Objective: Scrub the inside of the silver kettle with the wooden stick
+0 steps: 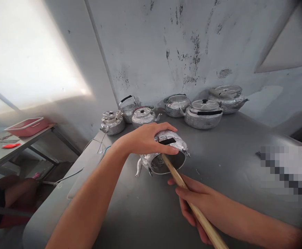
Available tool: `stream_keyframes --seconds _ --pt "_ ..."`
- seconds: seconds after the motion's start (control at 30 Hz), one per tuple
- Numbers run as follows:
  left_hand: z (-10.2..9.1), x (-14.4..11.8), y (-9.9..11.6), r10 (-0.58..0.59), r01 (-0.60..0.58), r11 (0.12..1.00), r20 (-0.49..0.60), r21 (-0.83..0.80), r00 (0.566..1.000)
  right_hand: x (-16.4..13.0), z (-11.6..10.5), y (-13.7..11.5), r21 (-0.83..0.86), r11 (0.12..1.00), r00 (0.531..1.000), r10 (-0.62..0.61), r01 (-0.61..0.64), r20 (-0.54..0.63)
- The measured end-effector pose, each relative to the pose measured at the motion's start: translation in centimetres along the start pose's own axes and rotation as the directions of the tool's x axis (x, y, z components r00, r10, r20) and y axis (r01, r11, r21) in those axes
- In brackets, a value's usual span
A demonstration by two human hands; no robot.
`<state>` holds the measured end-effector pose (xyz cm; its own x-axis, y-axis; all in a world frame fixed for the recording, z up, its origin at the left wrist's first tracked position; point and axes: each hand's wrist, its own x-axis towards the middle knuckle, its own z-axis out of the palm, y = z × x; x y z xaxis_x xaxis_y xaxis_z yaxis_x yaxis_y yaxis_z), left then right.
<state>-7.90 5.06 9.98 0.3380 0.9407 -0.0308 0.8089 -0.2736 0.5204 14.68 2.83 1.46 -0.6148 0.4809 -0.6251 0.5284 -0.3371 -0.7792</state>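
A dented aluminium kettle [180, 140] lies tilted on the grey table, its round opening facing me and its spout [139, 168] pointing left and down. Across its top and side rests my left hand [147, 138], thumb and fingers spread to hold it, beside a black handle grip [167, 141]. My right hand [195, 199] is wrapped round a wooden stick [175, 175]. The stick's far end goes into the kettle's opening, and its tip is hidden inside.
Several more aluminium kettles stand along the wall at the table's back, among them a lidded one [203, 119]. A white cable [70, 175] runs over the left edge. Left is a side table with a pink basin [28, 127]; a person's legs [18, 193] show below. A pixelated patch covers the right.
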Motion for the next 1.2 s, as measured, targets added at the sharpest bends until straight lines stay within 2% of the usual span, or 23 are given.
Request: stream_keyframes --seconds 0.13,0.27,0.43,0.7,0.83,0.97,1.1,1.2 --pt "0.2 0.0 0.2 0.004 -0.003 0.999 -0.031 0.034 1.000 0.3 0.3 -0.9 -0.026 1.000 1.000 -0.009 0.010 0.029" --pt "0.7 0.1 0.2 0.084 -0.080 0.995 -0.067 0.062 0.994 0.1 0.5 -1.0 -0.018 1.000 0.999 -0.020 0.019 -0.050" --pt "1.0 0.2 0.2 0.074 -0.071 0.996 -0.060 0.047 0.995 -0.1 0.4 0.1 -0.051 0.996 0.987 -0.083 0.077 -0.139" --pt "1.4 0.4 0.5 0.087 -0.084 0.996 -0.076 0.032 0.993 0.6 0.5 1.1 0.063 0.986 0.983 -0.147 0.155 -0.113" --pt "1.4 0.4 0.5 0.090 -0.086 0.995 -0.082 0.042 0.993 0.4 0.7 1.1 0.046 0.993 0.989 -0.099 0.105 -0.110" --pt "1.2 0.3 0.5 0.081 -0.079 0.996 -0.071 0.034 0.994 0.5 0.7 1.1 0.059 0.989 0.983 -0.130 0.139 -0.132" --pt "1.2 0.4 0.4 0.071 -0.068 0.997 -0.070 0.037 0.995 0.4 0.6 0.8 0.035 0.996 0.987 -0.079 0.084 -0.137" --pt "1.2 0.3 0.3 0.080 -0.077 0.996 -0.073 0.034 0.994 0.3 0.6 0.6 0.043 0.994 0.983 -0.095 0.103 -0.157"
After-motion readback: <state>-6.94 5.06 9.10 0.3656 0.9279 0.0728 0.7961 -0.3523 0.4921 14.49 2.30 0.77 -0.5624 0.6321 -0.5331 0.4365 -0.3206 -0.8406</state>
